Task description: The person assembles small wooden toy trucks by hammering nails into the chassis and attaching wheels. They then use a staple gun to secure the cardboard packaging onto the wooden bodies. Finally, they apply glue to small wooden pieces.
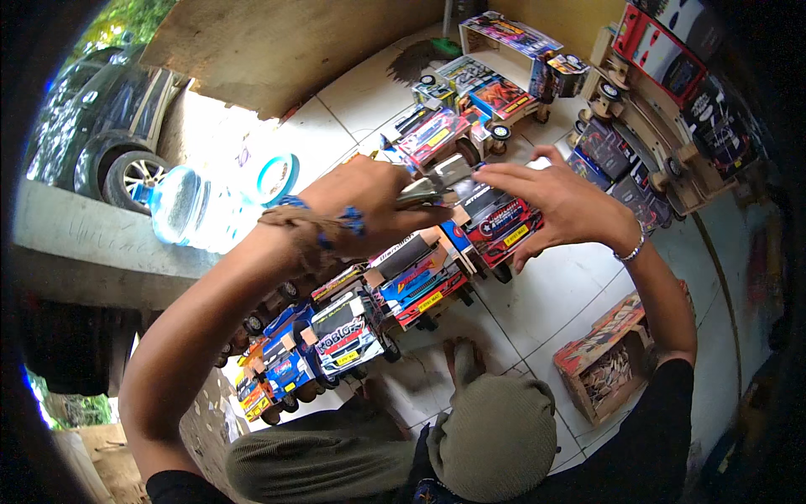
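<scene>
My left hand (369,206) grips a metal plier-like tool (432,186), its jaws at the top of a colourful toy truck (495,223). My right hand (554,206) lies flat over that truck's cab and holds it steady. The truck is red and blue with a yellow plate on its front. A woven bracelet with blue beads sits on my left wrist and a silver chain on my right. My knees in olive trousers show at the lower edge.
A row of painted toy trucks (353,328) stands on the white tiled floor (546,302) below my hands. More trucks (470,92) and wooden truck frames (663,143) lie behind. A small open box (604,361) sits at right, a clear water jug (180,206) at left.
</scene>
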Available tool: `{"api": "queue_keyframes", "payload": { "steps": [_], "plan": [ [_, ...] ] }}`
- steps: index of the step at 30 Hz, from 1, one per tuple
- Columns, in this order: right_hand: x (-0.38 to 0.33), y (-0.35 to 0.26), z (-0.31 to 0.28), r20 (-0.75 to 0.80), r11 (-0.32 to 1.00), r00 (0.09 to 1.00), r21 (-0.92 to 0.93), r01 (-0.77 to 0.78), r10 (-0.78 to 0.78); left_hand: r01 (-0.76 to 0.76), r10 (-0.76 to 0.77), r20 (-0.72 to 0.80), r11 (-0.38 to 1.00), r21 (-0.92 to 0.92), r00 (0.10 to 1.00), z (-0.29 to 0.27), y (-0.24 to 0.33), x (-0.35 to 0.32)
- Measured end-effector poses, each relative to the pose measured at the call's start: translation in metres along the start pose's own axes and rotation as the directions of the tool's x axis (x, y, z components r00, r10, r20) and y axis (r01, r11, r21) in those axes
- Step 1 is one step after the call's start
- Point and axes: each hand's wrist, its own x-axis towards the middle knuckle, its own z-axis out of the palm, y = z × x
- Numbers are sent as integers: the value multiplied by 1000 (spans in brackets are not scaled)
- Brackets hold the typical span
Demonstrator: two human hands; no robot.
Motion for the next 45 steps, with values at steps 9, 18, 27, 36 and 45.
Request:
{"api": "queue_keyframes", "payload": {
  "steps": [9,18,27,36,45],
  "plan": [
    [28,-5,0,279,985,956,167,38,-84,-103,103,177,995,-11,979,-1,6,5],
    [22,5,20,142,971,982,221,94,-127,-111,88,229,990,90,969,6,14,25],
    [20,7,22,137,966,982,243,90,-126,-116,34,329,966,232,944,-6,24,40],
    [21,8,21,115,956,983,273,105,-140,-106,36,363,979,174,931,-7,37,39],
    [23,8,22,166,969,979,237,74,-116,-84,8,353,976,202,936,-13,29,40]
  ]
}}
